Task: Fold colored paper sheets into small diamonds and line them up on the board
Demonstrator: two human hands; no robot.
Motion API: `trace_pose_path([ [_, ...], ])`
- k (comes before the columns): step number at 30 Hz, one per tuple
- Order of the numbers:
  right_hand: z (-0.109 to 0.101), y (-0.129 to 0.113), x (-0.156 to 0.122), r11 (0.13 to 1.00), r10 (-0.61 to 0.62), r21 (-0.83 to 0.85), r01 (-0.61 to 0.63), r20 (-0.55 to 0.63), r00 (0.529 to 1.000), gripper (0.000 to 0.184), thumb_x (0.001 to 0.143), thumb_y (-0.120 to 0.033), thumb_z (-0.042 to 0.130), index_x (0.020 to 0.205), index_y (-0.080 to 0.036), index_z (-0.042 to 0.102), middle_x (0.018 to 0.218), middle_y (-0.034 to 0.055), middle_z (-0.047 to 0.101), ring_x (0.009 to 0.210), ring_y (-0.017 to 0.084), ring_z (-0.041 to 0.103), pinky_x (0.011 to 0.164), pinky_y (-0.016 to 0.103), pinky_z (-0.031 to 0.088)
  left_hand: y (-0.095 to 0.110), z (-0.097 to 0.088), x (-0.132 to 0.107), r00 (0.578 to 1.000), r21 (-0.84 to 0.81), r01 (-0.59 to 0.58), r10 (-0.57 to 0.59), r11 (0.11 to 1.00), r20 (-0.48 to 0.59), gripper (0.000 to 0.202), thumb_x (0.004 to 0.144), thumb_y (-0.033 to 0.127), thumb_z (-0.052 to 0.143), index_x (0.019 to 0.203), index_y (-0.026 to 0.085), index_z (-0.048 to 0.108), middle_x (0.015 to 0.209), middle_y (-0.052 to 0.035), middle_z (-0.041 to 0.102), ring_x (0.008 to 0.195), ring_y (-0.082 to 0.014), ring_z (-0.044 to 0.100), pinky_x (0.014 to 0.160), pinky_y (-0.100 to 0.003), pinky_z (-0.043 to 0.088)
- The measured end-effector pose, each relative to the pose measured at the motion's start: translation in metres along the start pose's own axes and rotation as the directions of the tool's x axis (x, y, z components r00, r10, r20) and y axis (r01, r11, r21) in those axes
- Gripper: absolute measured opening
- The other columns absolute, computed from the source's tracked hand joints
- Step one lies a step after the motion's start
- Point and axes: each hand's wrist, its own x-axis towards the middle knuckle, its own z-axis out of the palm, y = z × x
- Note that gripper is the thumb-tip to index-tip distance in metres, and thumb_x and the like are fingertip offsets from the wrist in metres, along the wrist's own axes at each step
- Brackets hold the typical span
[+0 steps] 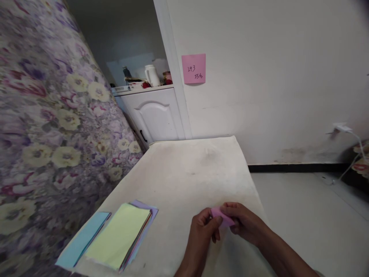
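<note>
Both hands meet over the near right part of a white table point(184, 173). My left hand point(203, 231) and my right hand point(245, 223) pinch a small folded piece of pink paper point(221, 216) between their fingertips, just above the tabletop. A stack of coloured paper sheets point(121, 234), yellow-green on top with a purple one beneath, lies at the table's near left. A light blue sheet point(83, 240) rests beside it at the left edge.
A floral-patterned mattress or cushion point(43, 127) leans along the left side. A white wall behind carries a pink sticky note point(193, 68) with handwriting. A white cabinet point(152, 113) with a jug and clutter stands beyond. Grey floor lies to the right.
</note>
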Motion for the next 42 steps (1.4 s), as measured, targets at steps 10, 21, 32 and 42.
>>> trace_pose_path([
  [10,0.011,0.003,-0.002,0.990,0.040,0.134,-0.047,0.052,0.998,0.024,0.070,-0.035,0.069,0.075,-0.015,0.057,0.051,-0.0059,0.049,0.038,0.002,0.038,0.035,0.014,0.020,-0.003,-0.001,0.004,0.999,-0.110,-0.054,0.053,0.992,-0.011,0.019,0.072,0.030,0.063,0.081,0.017,0.053,0.051,0.0042,0.055,0.041,-0.0093,0.049,0.041,-0.019,0.037],
  [21,0.009,0.009,-0.001,0.991,-0.116,-0.067,0.113,-0.052,0.992,0.024,0.069,-0.035,0.066,0.071,-0.018,0.049,0.044,-0.0094,0.042,0.034,0.003,0.029,0.033,0.015,0.022,0.002,-0.007,0.004,1.000,-0.034,-0.019,0.019,0.999,-0.014,0.017,0.072,0.030,0.063,0.074,0.013,0.059,0.049,0.0011,0.057,0.045,-0.0102,0.050,0.046,-0.021,0.040],
  [32,0.016,0.010,0.000,0.815,-0.392,-0.493,0.305,-0.079,0.917,0.026,0.071,-0.040,0.065,0.075,-0.015,0.061,0.057,-0.0028,0.052,0.045,0.007,0.043,0.035,0.016,0.033,0.002,-0.009,0.004,0.992,-0.035,-0.077,0.073,0.996,-0.106,0.018,0.073,0.032,0.064,0.073,0.014,0.062,0.051,0.0011,0.057,0.049,-0.0107,0.050,0.052,-0.021,0.039],
  [42,0.017,0.009,0.000,0.791,-0.470,-0.521,0.320,-0.183,0.864,0.026,0.064,-0.040,0.071,0.067,-0.015,0.065,0.054,-0.0017,0.056,0.050,0.011,0.049,0.046,0.022,0.041,0.009,-0.006,0.001,0.970,0.041,-0.182,0.186,0.982,-0.155,0.014,0.073,0.030,0.062,0.074,0.017,0.067,0.071,-0.0010,0.056,0.061,-0.0138,0.054,0.058,-0.023,0.044],
])
